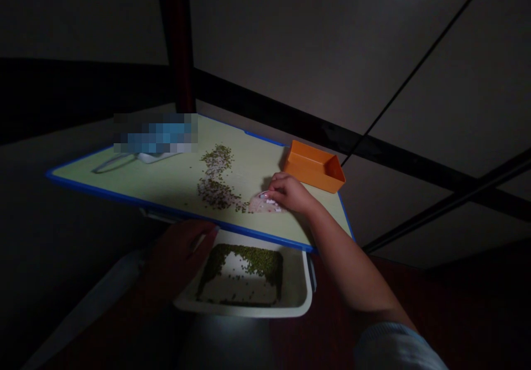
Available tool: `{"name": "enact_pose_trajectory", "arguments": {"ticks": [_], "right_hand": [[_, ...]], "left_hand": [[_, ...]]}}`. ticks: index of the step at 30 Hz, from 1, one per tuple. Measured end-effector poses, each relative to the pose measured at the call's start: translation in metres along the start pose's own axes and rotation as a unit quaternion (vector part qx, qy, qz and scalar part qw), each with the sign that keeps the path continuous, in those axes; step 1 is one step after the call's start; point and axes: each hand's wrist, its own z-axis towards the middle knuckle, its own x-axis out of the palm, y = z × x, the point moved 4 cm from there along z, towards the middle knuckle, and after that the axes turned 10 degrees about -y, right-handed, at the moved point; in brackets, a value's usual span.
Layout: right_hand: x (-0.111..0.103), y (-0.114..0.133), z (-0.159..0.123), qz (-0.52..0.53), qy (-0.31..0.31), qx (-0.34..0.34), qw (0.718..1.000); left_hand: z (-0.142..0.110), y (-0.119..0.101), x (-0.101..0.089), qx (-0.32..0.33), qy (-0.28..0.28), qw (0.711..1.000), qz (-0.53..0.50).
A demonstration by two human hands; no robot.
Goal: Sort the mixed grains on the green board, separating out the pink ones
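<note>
My right hand [289,192] is closed in a pinch on a flat, half-round pale scraper [259,204], its straight edge down on the pale yellow tabletop [166,185]. Left of the scraper lies a spread of small green beans mixed with pale bits [215,187]. My left hand [182,251], in deep shadow, is at the table's front edge over the left side of a white bin [306,295]. Its visible fingers are stretched out and apart. Inside the bin, green beans [265,262] are heaped toward the far and right sides.
An orange open box [313,165] stands at the table's right end, just beyond my right hand. A white handled item [161,154], partly covered by pixelation, lies at the far left. Blue edging [136,197] runs round the table. Behind stand pale panels [323,43] with dark strips.
</note>
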Motion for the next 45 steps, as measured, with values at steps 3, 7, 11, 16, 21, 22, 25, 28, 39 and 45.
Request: {"name": "enact_pose_trajectory", "arguments": {"ticks": [3,7,11,16,21,22,25,28,39,45], "right_hand": [[0.001,0.002,0.0,0.005,0.017,-0.005,1.0],[0.002,0.005,-0.001,0.029,0.025,-0.006,0.999],[0.004,0.006,-0.002,0.074,0.052,-0.004,0.996],[0.006,0.007,-0.004,0.126,0.081,-0.003,0.989],[0.011,0.007,-0.008,0.173,0.155,0.019,0.972],[0.011,0.006,-0.009,0.178,0.167,0.028,0.969],[0.011,0.006,-0.011,0.188,0.193,0.047,0.962],[0.008,0.008,-0.012,0.204,0.203,0.047,0.956],[0.007,0.003,-0.009,0.193,0.159,0.04,0.967],[0.002,0.002,-0.009,0.201,0.131,0.042,0.97]], "left_hand": [[0.001,-0.001,0.0,0.005,-0.001,1.0,-0.003],[0.0,-0.001,-0.002,0.003,-0.001,1.0,-0.002],[0.0,-0.001,-0.001,-0.002,0.003,1.0,-0.003],[0.001,-0.002,0.0,-0.002,0.001,1.0,-0.012],[0.001,-0.003,-0.001,0.003,0.001,1.0,-0.01],[0.001,-0.003,-0.001,0.002,0.003,1.0,-0.013],[0.001,-0.004,-0.001,-0.003,0.011,1.0,-0.02],[0.0,-0.005,-0.002,-0.01,0.008,1.0,-0.023],[0.0,-0.003,-0.001,-0.003,0.007,1.0,-0.025],[0.0,-0.003,-0.001,0.002,-0.006,1.0,-0.02]]}}
